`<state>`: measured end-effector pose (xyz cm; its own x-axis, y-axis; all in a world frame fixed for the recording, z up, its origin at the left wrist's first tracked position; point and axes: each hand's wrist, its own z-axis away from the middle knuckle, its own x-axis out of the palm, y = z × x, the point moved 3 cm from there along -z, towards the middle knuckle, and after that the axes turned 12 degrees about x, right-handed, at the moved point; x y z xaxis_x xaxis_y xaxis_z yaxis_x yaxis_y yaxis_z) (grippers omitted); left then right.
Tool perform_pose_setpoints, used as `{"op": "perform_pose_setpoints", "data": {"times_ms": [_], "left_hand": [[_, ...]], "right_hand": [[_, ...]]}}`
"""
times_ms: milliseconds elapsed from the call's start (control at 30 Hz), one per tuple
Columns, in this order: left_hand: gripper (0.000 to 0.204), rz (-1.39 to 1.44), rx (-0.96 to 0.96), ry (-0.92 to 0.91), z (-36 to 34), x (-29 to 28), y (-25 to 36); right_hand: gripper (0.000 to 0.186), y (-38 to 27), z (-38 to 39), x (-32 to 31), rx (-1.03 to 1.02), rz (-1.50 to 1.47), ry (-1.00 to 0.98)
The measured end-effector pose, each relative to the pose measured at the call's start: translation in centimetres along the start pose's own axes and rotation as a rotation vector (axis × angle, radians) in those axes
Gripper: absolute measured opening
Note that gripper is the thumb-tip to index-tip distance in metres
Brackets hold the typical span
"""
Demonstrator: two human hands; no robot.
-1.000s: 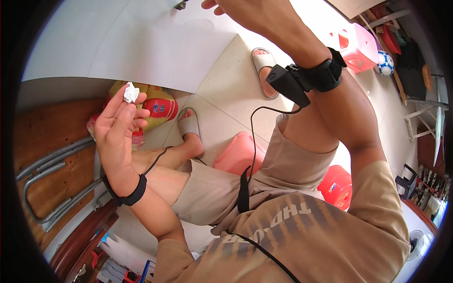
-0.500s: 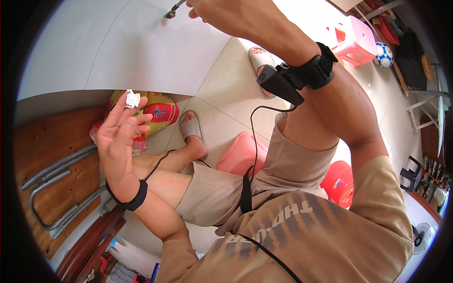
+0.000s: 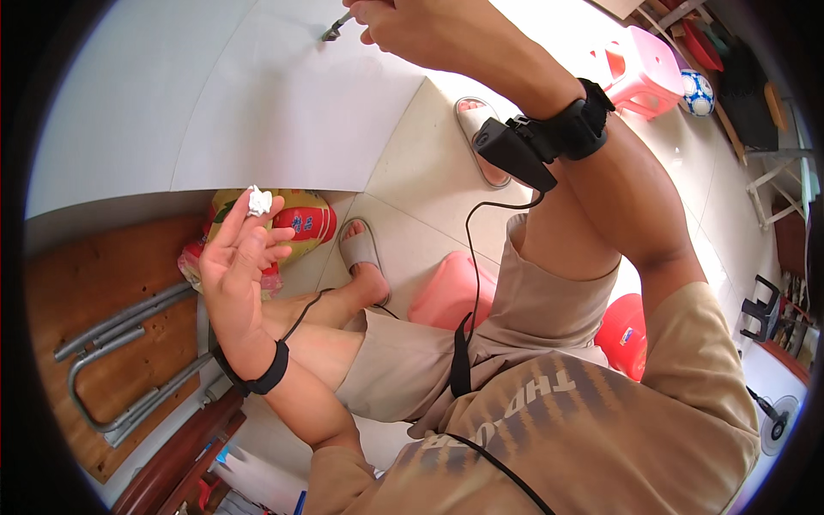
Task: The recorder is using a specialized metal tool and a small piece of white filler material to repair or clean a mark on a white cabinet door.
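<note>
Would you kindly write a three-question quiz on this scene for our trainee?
1. Which hand holds the crumpled white wad?
2. True or false: the blue-and-white ball is near a pink stool.
3. What colour is the table beneath the tool at the right hand? A: red; B: white; C: green.

Key:
1. The left hand.
2. True.
3. B.

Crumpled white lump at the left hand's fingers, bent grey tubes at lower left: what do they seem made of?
Crumpled white lump: probably matte paper or tissue, given its creases. Bent grey tubes: likely metal with a satin sheen, from pale highlights along them.
</note>
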<state>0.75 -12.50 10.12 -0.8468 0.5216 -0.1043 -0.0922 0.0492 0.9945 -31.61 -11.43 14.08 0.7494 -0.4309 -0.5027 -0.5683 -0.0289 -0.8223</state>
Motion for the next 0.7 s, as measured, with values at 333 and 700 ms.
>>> {"op": "perform_pose_setpoints", "data": {"times_ms": [333, 700], "left_hand": [[0.056, -0.127, 0.062, 0.152, -0.9, 0.8, -1.7], [0.057, -0.286, 0.166, 0.203, -2.2, 1.5, -2.9]], "right_hand": [[0.023, 1.8, 0.9, 2.3, 0.051, 0.184, -0.069], [0.019, -0.1, 4.8, 4.7, -0.099, 0.203, -0.405]]}}
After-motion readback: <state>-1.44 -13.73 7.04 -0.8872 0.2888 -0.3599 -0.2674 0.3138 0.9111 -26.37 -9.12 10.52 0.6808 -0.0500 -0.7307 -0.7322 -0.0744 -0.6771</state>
